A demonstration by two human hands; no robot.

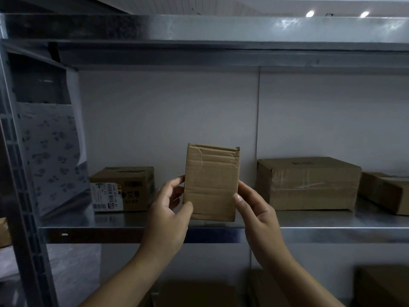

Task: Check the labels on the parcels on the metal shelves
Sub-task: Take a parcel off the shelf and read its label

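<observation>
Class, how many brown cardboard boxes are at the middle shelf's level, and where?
4: small upright brown cardboard box between left hand and right hand; labelled box at left; large taped box at right; cut-off box at far right. More may lie out of frame.

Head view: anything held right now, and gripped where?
A small cardboard box, upright, gripped by both hands: left hand on its lower left edge, right hand on its lower right edge, thumbs on the front face.
</observation>
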